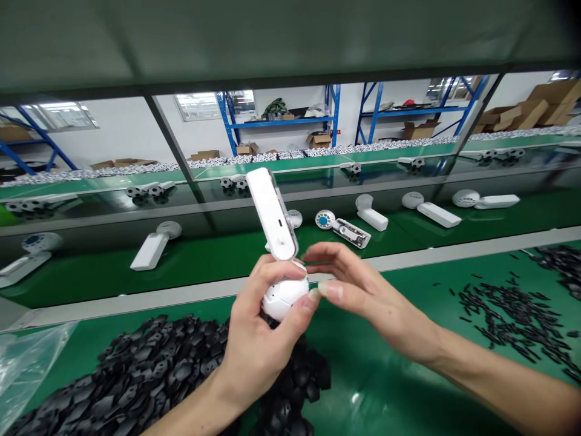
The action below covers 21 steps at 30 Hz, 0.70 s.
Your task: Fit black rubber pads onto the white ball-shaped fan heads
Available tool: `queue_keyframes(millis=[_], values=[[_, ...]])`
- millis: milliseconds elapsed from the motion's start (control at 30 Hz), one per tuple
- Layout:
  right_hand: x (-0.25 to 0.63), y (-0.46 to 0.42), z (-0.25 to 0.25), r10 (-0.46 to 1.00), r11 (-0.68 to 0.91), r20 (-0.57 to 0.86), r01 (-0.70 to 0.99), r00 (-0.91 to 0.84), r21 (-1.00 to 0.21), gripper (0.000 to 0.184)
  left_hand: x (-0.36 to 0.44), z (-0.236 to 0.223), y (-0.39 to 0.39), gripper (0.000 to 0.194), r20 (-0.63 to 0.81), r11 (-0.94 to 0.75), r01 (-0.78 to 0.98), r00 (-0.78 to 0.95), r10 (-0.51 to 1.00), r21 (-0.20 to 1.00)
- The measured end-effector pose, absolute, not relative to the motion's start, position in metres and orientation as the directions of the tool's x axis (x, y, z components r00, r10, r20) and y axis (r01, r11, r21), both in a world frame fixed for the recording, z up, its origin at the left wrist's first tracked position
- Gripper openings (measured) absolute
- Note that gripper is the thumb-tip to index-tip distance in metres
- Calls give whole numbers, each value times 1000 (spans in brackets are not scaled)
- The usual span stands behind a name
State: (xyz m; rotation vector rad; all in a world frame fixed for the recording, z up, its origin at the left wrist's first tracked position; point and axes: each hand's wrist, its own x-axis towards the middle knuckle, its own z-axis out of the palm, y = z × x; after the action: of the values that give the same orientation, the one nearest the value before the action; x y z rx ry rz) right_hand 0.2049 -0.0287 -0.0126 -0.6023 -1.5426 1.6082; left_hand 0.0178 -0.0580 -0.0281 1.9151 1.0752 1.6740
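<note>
My left hand (263, 327) is wrapped round the ball-shaped head of a white handheld fan (285, 297). Its long flat handle points up and slightly left, with a dark slot and a small knob on its face. Thin panel lines and small holes mark the round head, and a bit of teal shows at its right side. Just right of the head, my right hand (363, 290) has its fingers curved and apart from the thumb. The right thumb tip is close to the left thumb; whether it touches the fan I cannot tell.
A heap of black plastic panels (158, 369) lies at front left beside a clear plastic bag (36, 363). Small black strips (512, 315) are scattered at right. Beyond a pale rail (399, 261), several white fans (438, 213) lie on a green belt (218, 257); one (351, 233) has its handle open.
</note>
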Motion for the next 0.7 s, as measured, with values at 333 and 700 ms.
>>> queue_keyframes(millis=[333,700], values=[[196,-29,-25,662,-130,200,-373,-723,-919,74,27,-34,-65,10,624,-620,236,67,779,748],[201,-10,-37,726,-11,114,-178,-678,-984,65,18,-20,-50,20,437,-430,147,-18,899,891]])
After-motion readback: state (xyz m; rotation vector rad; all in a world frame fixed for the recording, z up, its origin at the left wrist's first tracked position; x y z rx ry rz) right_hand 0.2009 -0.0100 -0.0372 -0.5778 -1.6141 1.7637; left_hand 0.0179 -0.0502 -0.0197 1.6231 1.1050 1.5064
